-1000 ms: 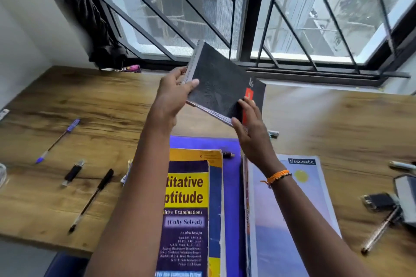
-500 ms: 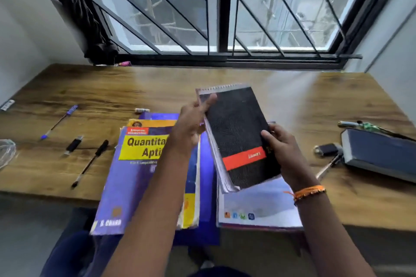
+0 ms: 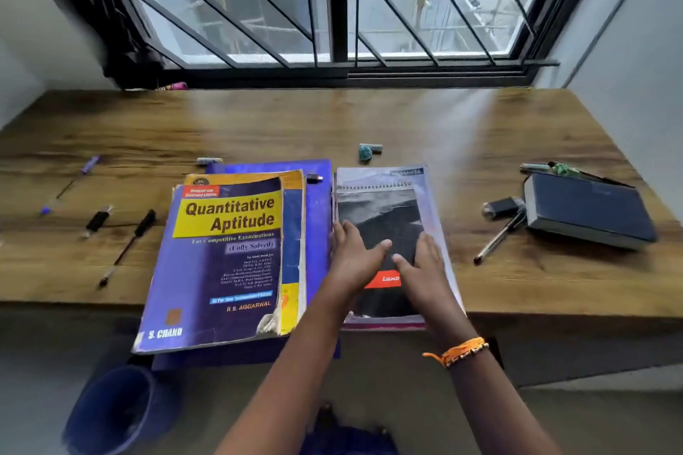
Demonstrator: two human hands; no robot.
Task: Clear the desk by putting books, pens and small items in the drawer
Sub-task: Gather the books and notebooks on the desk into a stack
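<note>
Nearest the desk edge, the left hand (image 3: 356,259) and right hand (image 3: 425,266) press flat, fingers straight and slightly spread, on the black spiral notepad (image 3: 380,218), which lies atop a larger notebook (image 3: 432,210). It looks light and floppy; gripping both long edges seems best. Farther left lies the thick, likely heavy Quantitative Aptitude book (image 3: 225,255).

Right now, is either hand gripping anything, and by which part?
Nothing is gripped. Left hand and right hand rest flat on the black spiral notepad's cover, fingers straight.
</note>
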